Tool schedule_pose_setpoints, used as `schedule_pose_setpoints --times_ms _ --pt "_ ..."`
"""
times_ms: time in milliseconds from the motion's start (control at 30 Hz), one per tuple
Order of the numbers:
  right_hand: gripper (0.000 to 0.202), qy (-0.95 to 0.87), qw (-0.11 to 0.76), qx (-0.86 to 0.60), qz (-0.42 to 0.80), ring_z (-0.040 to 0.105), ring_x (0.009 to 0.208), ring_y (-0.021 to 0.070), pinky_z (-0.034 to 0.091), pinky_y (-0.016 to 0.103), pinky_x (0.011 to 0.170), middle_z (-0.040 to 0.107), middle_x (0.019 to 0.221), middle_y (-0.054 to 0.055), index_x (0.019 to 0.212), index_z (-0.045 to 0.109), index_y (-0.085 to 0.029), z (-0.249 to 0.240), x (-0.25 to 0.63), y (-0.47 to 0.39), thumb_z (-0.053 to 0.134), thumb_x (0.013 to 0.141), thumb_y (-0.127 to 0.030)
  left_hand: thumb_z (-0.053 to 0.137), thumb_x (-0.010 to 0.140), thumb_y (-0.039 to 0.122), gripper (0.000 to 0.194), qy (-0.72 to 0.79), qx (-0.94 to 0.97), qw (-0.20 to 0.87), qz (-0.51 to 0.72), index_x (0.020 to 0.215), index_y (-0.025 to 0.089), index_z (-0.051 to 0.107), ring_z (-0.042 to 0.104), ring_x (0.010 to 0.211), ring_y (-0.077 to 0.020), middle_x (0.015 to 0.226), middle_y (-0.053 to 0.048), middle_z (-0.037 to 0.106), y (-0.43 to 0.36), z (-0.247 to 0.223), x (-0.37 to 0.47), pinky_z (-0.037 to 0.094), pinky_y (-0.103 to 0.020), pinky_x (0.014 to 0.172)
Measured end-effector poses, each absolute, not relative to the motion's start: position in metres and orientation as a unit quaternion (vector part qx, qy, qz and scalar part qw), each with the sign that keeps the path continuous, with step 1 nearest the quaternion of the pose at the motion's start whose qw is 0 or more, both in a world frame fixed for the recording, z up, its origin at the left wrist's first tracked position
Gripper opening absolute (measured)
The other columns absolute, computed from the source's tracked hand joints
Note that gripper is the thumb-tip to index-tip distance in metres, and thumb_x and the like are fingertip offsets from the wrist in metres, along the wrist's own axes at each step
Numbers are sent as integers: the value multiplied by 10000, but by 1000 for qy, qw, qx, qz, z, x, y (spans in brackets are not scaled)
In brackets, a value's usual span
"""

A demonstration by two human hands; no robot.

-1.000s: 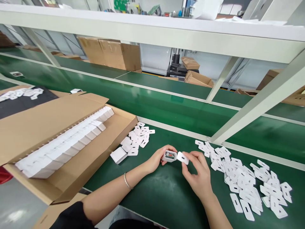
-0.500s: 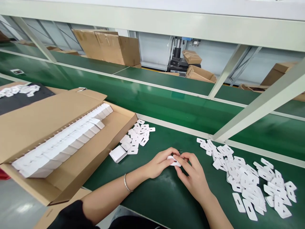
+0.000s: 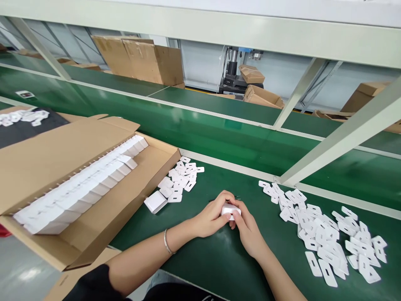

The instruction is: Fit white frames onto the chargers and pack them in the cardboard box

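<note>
A small white plastic casing with a dark slot (image 3: 231, 211) is between my two hands, above the green tabletop. My left hand (image 3: 215, 214) is closed around its left side, with the thumb along the lower edge. On the other side, my right hand (image 3: 247, 228) grips it, thumb pressed on the front face. My fingers hide the casing's back and underside. To the left lies a loose pile of white slotted plates (image 3: 180, 179), beside a white box-shaped piece (image 3: 156, 202). A larger heap of similar white slotted plates (image 3: 322, 230) spreads over the right of the table.
An open cardboard box (image 3: 103, 234) stands at the left, holding a long row of white folded pieces (image 3: 84, 188). A slanted metal post (image 3: 338, 138) rises at the right. Behind the green ledge are brown cartons (image 3: 140, 60) and a drill-press-like machine (image 3: 233, 69).
My hands have turned the white casing and closed further around it, my right thumb now on its front. The view has shifted slightly; the piles look the same.
</note>
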State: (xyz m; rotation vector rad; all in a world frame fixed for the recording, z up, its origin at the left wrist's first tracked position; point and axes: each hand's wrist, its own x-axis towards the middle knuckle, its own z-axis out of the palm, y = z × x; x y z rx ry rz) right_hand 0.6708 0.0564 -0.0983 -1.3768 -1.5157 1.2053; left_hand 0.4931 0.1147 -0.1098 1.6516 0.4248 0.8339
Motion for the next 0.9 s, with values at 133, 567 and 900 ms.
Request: schedule_pose_setpoints --times_ms 133,567,900 --pt "469 -548 440 -525 480 604 671 162 548 303 664 662 807 2 1202 619 -227 -101 671 60 446 1040 -631 411 1006 586 420 163 594 691 379 1227 234 471 608 823 -176 1264 -96 480 123 -113 495 494 -338 713" --pt "387 -568 463 -530 426 715 931 208 602 316 807 737 1122 68 1264 595 -255 -99 674 59 576 1013 -550 410 1089 543 476 243 764 497 332 1453 259 523 601 1020 -229 1204 -97 627 117 -108 490 488 -386 919" --pt "375 -608 467 -527 366 724 955 204 592 300 826 747 1169 77 1246 643 -240 -99 678 58 484 1062 -525 310 1116 511 496 221 779 464 359 1476 244 523 591 1056 -228 1186 -107 606 111 -105 491 498 -394 959"
